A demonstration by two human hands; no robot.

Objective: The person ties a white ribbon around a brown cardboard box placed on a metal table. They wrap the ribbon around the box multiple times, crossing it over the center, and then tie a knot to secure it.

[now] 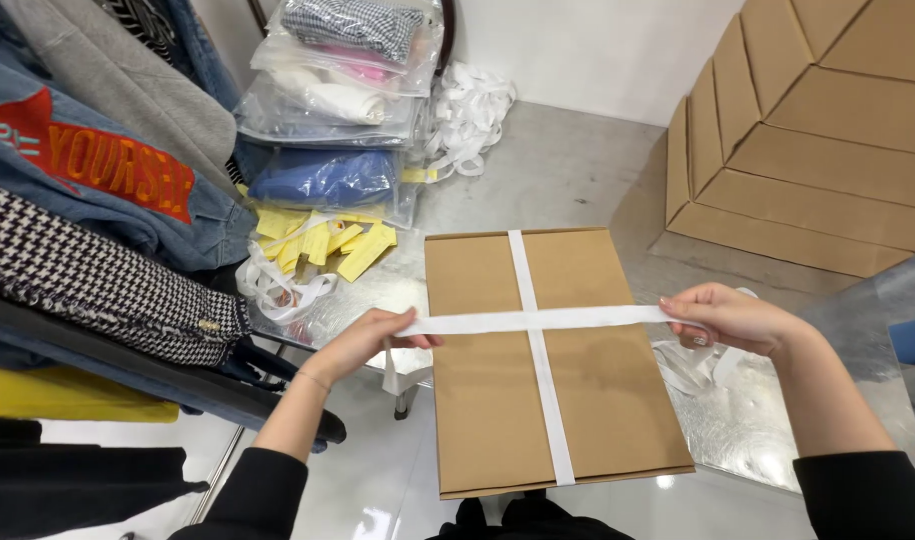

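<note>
A flat brown cardboard box (598,390) lies on the metal table (568,170) in front of me. One white ribbon (543,370) runs lengthwise over its top. A second white ribbon strip (538,320) is stretched crosswise above the box. My left hand (363,340) pinches its left end beside the box's left edge. My right hand (728,318) pinches the right end past the box's right edge, where more loose ribbon (693,365) is bunched on the table.
Flat cardboard boxes (808,130) are stacked at the right. Bagged folded clothes (343,90), a heap of white ribbon (468,115) and yellow tags (328,240) lie at the back left. Jackets hang on a rack (88,190) at the left.
</note>
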